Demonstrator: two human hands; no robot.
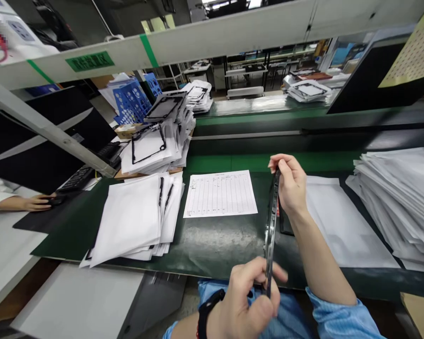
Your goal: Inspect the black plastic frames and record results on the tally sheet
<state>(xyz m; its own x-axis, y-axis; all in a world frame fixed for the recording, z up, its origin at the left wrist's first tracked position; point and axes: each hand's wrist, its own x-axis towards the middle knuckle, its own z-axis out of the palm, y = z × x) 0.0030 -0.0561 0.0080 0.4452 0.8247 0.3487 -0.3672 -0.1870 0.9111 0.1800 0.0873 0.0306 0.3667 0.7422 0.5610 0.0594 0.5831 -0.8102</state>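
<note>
A thin black frame part is held edge-on over the dark green worktop. My left hand, with a black wristband, pinches its near end. My right hand pinches its far end between thumb and fingers. Both hands are closed on the part. A printed table sheet lies flat just left of the part. A white sheet lies under my right forearm.
A pile of white sleeves lies at the left, a taller pile with black frames behind it. A thick stack of white sheets sits at the right. Another person's hand rests on a mouse near a keyboard.
</note>
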